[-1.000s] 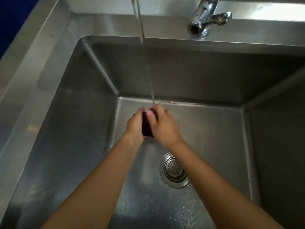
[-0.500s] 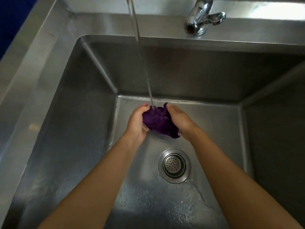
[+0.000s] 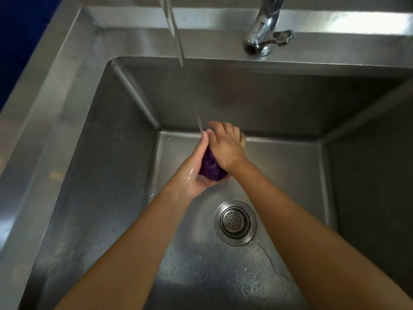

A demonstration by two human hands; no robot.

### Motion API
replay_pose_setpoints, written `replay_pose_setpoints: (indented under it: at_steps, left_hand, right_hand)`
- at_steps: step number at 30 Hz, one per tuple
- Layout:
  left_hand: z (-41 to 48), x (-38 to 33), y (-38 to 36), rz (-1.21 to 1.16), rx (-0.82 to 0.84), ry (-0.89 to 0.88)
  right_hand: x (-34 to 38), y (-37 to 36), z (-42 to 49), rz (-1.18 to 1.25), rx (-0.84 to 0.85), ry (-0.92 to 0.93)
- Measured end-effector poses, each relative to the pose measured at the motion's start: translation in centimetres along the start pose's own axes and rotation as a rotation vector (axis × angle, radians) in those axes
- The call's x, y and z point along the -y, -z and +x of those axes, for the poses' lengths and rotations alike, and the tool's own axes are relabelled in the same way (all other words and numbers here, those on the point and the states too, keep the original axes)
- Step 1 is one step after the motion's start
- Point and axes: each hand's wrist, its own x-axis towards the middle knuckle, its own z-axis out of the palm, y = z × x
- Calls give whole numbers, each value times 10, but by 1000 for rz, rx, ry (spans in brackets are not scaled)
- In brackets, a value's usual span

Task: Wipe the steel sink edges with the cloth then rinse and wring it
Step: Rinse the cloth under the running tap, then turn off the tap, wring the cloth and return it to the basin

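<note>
Steel all round: a deep sink (image 3: 100, 175) with wet walls and a stream of water (image 3: 178, 48) falling to the middle. Both hands are pressed together around the purple cloth (image 3: 211, 165), left hand (image 3: 196, 173) cupped beneath, right hand (image 3: 225, 146) clamped over the top, low in the basin. Risk now: the stream strikes the fingertips and could spray onto the rim, or a soaked cloth could slip and land on the drain strainer (image 3: 235, 222) just below. A second tap (image 3: 263, 34) sits off right, well clear; nothing blocks the hands.
</note>
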Motion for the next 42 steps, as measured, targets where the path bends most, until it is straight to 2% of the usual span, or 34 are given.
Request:
replay_pose_setpoints:
  at_steps: [1, 5, 7, 11, 15, 20, 23, 34, 42]
  left_hand:
    - [-2, -1, -6, -21, -14, -14]
    - [1, -4, -19, 31, -123, -74]
    - [-1, -7, -24, 44, -199, -83]
    - [-4, -11, -29, 27, -289, -89]
    - [-4, -14, -30, 80, -368, -81]
    - [-1, -21, -26, 107, -487, -102]
    - [2, -23, -24, 152, -533, -140]
    - [2, -16, -26, 155, -425, -240]
    - [-2, -15, -30, 73, -374, -230]
  right_hand:
    - [2, 4, 0, 35, 34, 8]
    - [-1, 29, -10, 669, 87, -185]
    - [-9, 46, -15, 709, -4, -263]
    - [0, 94, -28, 826, -163, -247]
    - [29, 143, -40, 776, -234, -121]
    - [53, 166, -38, 640, -200, -80]
    - [58, 171, -39, 681, -164, -48]
    - [44, 165, -36, 733, -140, 95]
    - [31, 159, -30, 878, -71, 178]
